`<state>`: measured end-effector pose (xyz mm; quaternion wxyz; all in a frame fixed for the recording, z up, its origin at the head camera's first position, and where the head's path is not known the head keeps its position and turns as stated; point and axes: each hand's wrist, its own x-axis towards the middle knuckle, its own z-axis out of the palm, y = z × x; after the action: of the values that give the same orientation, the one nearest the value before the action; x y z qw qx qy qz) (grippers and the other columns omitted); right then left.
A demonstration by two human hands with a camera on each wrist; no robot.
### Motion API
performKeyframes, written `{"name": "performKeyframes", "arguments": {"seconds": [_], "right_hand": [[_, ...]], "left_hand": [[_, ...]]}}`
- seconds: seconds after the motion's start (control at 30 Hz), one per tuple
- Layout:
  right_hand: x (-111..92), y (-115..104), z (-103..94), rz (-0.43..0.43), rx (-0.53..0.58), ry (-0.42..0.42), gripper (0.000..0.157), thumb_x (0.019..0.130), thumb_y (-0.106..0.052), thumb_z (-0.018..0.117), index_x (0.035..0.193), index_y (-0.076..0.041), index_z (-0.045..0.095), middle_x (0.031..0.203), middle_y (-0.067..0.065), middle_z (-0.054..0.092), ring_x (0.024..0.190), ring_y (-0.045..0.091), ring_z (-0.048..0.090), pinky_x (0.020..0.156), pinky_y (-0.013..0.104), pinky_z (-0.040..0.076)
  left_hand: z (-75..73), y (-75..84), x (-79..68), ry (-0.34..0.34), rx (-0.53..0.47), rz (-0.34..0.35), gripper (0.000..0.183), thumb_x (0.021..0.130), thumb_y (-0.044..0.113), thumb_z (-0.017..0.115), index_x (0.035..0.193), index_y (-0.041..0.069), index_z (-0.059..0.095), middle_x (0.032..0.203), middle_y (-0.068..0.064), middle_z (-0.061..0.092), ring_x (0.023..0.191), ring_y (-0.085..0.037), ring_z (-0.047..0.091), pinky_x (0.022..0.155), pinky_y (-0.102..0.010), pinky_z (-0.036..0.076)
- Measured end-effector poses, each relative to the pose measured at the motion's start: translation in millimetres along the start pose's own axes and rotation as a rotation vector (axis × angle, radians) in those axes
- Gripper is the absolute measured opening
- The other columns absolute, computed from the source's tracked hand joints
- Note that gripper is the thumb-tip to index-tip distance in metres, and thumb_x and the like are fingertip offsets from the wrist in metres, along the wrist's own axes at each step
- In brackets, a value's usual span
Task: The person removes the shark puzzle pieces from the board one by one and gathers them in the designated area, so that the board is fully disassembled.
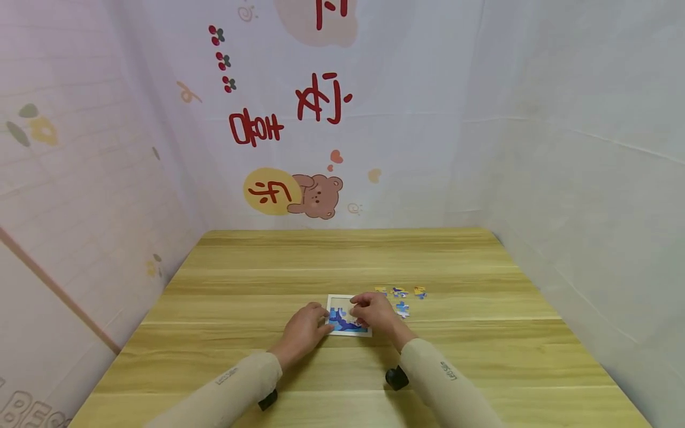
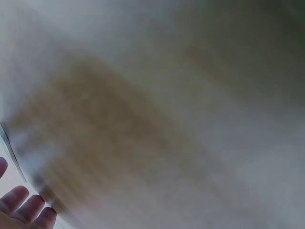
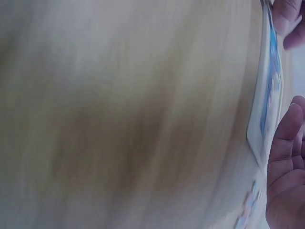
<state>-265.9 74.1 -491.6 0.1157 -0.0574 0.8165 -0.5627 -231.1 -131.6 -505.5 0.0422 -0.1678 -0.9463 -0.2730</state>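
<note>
A white-rimmed jigsaw puzzle frame [image 1: 350, 333] lies on the table, part of a blue picture filled in along its lower side. Beside its left edge rests my left hand [image 1: 306, 328], thumb at the lower left corner and fingers along the side. My right hand [image 1: 376, 310] reaches over the frame's right part with bent fingers; whether a piece is between its fingertips cannot be seen. In the right wrist view the right hand [image 3: 287, 176] is cut off beside the frame [image 3: 258, 112]. Only fingertips of the left hand [image 2: 27, 207] show in the left wrist view.
Several loose puzzle pieces lie behind and right of the frame, among them a yellow and blue piece [image 1: 420, 292] and a light blue piece [image 1: 402, 308]. The wooden table [image 1: 460, 356] meets white printed cloth walls [image 1: 417, 148] at the back and sides.
</note>
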Motion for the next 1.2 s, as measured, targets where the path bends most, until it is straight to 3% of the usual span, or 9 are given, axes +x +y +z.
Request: {"name": "performKeyframes", "arguments": {"seconds": [0.17,0.43,0.77,1.2], "right_hand": [[0,1,9.3,-0.003,-0.023,-0.028,0.025,0.091,-0.004,0.068,0.115,0.004,0.067,0.082,0.003,0.065,0.066,0.015,0.06,0.061,0.028,0.054],[1,2,12.7,0.02,-0.086,-0.001,0.024,0.089,-0.002,0.07,0.112,0.003,0.07,0.08,0.003,0.063,0.066,0.014,0.059,0.061,0.028,0.054],[4,1,14.5,0.017,-0.181,-0.031,0.021,0.089,-0.005,0.07,0.109,0.0,0.073,0.074,0.001,0.063,0.061,0.011,0.055,0.056,0.026,0.05],[4,-1,15.1,0.022,-0.12,-0.072,0.021,0.09,-0.003,0.068,0.11,0.001,0.072,0.074,0.001,0.06,0.065,0.012,0.054,0.057,0.026,0.048]], "left_hand": [[2.7,-0.2,-1.2,0.004,-0.002,0.028,0.025,0.091,0.023,0.073,0.106,0.004,0.073,0.122,-0.019,0.062,0.113,-0.038,0.06,0.097,-0.052,0.047],[5.9,1.4,-0.3,0.03,0.028,0.077,0.017,0.092,0.019,0.071,0.098,0.004,0.076,0.106,-0.011,0.065,0.102,-0.031,0.063,0.092,-0.048,0.05],[7.4,0.4,1.9,0.062,0.049,0.056,0.01,0.091,0.015,0.072,0.092,0.008,0.078,0.095,-0.004,0.065,0.09,-0.022,0.062,0.083,-0.042,0.052],[6.0,-1.0,2.0,0.055,0.056,0.042,0.008,0.09,0.015,0.073,0.09,0.009,0.078,0.091,-0.001,0.063,0.086,-0.02,0.06,0.078,-0.04,0.052]]}}
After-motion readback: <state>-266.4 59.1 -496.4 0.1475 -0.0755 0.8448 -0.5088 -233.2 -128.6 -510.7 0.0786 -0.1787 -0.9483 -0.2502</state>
